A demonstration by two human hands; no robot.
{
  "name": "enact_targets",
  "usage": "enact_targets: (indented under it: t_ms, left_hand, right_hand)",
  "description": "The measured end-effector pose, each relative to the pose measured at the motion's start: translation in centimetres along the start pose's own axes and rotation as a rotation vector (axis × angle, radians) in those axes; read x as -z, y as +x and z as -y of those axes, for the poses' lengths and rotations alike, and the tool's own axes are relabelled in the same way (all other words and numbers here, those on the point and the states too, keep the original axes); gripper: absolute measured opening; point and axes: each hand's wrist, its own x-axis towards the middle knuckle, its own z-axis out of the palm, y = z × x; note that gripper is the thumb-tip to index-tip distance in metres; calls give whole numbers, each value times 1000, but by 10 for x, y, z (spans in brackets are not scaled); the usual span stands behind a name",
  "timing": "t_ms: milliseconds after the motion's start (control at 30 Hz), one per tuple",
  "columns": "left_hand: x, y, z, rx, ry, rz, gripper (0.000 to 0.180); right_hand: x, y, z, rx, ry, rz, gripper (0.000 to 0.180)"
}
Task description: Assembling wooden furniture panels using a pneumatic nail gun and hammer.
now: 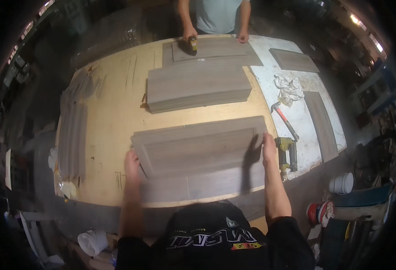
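A grey-brown wood panel assembly (198,150) with raised edge strips is held tilted in front of me. My left hand (133,164) grips its left end, fingers curled round the edge. At the right end, my right hand (268,147) presses along the edge and holds it. Beneath and nearer my body, a flat wood board (207,186) lies on the table, partly covered by the assembly. To the right of my right hand, a green nail gun (287,153) rests on the table.
A stack of boards (198,87) stands mid-table. Across from me, a person's hand (189,34) holds a yellow-and-black tool (192,44). A red-handled hammer (288,122), white cloth (289,90) and loose board (322,123) lie right; long strips (73,139) lie left.
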Motion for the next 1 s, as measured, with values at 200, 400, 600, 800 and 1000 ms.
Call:
enact_targets:
  t_ms: [200, 400, 600, 800, 1000]
  left_hand:
    - [54, -34, -15, 58, -174, -102, 57]
    - [86, -101, -2, 46, 501, 167, 47]
    - [97, -67, 120, -183, 653, -91, 40]
    - [53, -50, 120, -164, 914, -160, 43]
    - [101, 1, 173, -96, 797, -220, 31]
  right_hand:
    - [68, -29, 8, -209, 193, 229, 84]
    - [89, -68, 24, -431, 67, 350, 69]
    - [62, -50, -63, -255, -68, 208, 63]
    - [85, 1, -80, 5, -573, -23, 57]
    - [106, 64, -96, 164, -893, -254, 78]
